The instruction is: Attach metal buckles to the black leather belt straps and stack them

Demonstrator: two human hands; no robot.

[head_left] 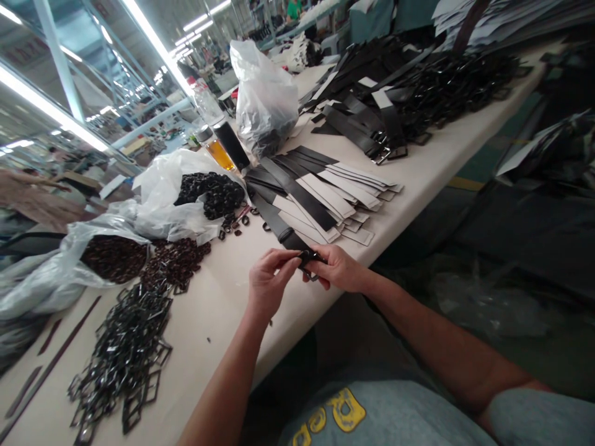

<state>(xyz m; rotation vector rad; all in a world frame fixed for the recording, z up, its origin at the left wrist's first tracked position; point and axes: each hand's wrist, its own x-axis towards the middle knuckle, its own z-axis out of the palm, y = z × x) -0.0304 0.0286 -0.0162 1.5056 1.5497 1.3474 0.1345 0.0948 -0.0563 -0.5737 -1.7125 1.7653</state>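
Observation:
Near the table's front edge, my left hand (274, 272) pinches the end of a black belt strap (289, 238) beside a dark metal buckle (312, 272). My right hand (337, 267) is closed around the buckle from the other side, its fingers partly hiding it. The strap runs from my hands back toward a fanned pile of black straps with pale undersides (332, 192). Small black loops (242, 220) lie loose on the table just left of that pile.
Dark rectangular buckles (125, 353) are heaped at left, beside brown loops (171, 263). Plastic bags (162, 176) hold more small parts. Behind stand a bottle of amber liquid (217, 152) and a knotted white bag (264, 87). Buckled belts (367, 118) pile up at the back right.

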